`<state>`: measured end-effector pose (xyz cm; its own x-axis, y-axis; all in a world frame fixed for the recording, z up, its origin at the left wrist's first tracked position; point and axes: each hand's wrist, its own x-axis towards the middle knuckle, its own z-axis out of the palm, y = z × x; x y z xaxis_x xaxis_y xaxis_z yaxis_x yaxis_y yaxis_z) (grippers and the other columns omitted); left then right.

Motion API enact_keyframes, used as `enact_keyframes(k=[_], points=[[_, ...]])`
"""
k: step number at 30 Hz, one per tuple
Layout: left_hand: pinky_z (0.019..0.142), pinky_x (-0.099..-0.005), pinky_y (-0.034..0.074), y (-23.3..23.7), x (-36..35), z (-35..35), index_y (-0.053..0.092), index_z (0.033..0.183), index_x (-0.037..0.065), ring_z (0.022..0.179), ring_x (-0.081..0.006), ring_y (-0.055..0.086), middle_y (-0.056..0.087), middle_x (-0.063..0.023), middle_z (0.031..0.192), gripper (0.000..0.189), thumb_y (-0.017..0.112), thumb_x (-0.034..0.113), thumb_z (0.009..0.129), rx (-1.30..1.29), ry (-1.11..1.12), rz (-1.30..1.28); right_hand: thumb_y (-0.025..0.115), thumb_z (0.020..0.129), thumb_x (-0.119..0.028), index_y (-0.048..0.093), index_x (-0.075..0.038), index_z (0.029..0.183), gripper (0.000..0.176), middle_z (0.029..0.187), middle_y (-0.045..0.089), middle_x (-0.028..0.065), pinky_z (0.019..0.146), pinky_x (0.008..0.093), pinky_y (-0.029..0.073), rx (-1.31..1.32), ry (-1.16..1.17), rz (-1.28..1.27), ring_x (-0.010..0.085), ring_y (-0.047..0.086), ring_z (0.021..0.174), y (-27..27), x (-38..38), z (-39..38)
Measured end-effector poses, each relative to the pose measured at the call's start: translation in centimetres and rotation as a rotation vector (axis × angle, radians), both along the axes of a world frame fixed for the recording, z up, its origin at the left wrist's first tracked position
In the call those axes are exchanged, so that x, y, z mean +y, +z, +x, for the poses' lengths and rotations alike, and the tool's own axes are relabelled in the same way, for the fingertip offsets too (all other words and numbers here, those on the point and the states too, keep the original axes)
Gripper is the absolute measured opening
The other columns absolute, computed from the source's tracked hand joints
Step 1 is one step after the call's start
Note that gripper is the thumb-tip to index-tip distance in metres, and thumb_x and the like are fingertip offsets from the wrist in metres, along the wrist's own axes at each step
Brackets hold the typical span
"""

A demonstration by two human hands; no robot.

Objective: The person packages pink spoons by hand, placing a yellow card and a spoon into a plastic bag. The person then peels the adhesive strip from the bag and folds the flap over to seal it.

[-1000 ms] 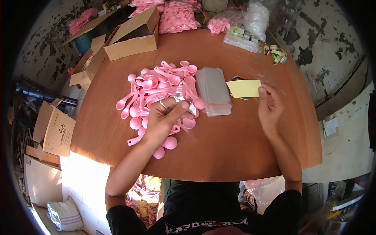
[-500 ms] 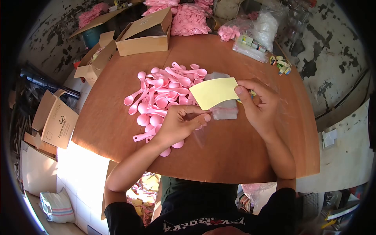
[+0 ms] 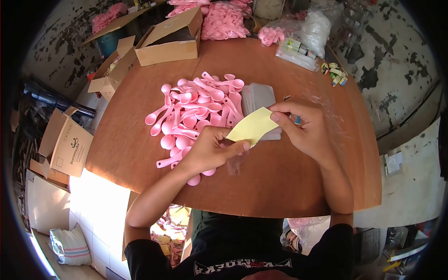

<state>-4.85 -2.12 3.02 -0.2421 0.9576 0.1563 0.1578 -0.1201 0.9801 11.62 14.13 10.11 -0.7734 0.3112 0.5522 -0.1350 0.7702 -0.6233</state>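
Observation:
A slip of plain yellow paper [image 3: 253, 126] is held up over the table, slightly curved, between my two hands. My right hand [image 3: 304, 125] pinches its upper right corner between thumb and fingers. At its lower left end, my left hand [image 3: 209, 149] is closed with the thumb along the paper's edge. From under the left thumb a clear plastic bag [image 3: 234, 166] hangs down. A heap of pink plastic scoops [image 3: 198, 108] lies just beyond and left of my left hand. Behind the paper sits a stack of clear plastic bags [image 3: 259, 96], partly hidden by it.
An open cardboard box [image 3: 169, 49] stands at the table's back left, near bulging bags of pink scoops [image 3: 225, 21]. Small colourful packets [image 3: 335, 73] and a clear bag of small boxes [image 3: 298, 53] lie back right. More cartons [image 3: 70, 142] stand on the floor at left.
The yellow slip has come down and tilted, its left end now at my left thumb. My right hand has lowered slightly with it. More of the bag stack shows.

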Motion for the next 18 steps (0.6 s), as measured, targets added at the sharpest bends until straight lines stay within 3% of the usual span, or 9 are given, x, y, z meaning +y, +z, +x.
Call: enact_keyframes(k=[5,7,18], points=[[0.069,-0.0241,0.052,0.42,-0.14,0.21,0.070,0.107,-0.002,0.076,-0.0049,0.062,0.072,-0.0025,0.083,0.026,0.073,0.017,0.089,0.057,-0.065,-0.118,0.070,0.086,-0.006,0.072,0.001,0.094,0.011,0.080,0.070,0.0093,0.059,0.0251,0.048,0.082,-0.019,0.004,0.0122,0.063,0.065,-0.52,-0.27,-0.34],[0.070,-0.0237,0.052,-0.05,0.02,0.43,0.068,0.109,-0.003,0.078,-0.0060,0.063,0.072,-0.0033,0.086,0.028,0.073,0.016,0.088,0.075,-0.038,0.092,0.070,0.086,-0.006,0.072,0.001,0.093,0.010,0.081,0.071,0.0097,0.059,0.0251,0.048,0.119,-0.024,0.015,0.0121,0.063,0.065,-0.28,-0.26,-0.26],[0.068,-0.0236,0.051,0.05,-0.11,0.34,0.069,0.105,-0.002,0.075,-0.0052,0.062,0.070,-0.0019,0.084,0.020,0.070,0.012,0.090,-0.017,0.011,0.117,0.070,0.086,-0.003,0.069,0.001,0.093,0.009,0.080,0.070,0.0081,0.064,0.0261,0.050,0.121,0.013,-0.053,0.0133,0.065,0.069,-0.72,-0.83,-0.55]])
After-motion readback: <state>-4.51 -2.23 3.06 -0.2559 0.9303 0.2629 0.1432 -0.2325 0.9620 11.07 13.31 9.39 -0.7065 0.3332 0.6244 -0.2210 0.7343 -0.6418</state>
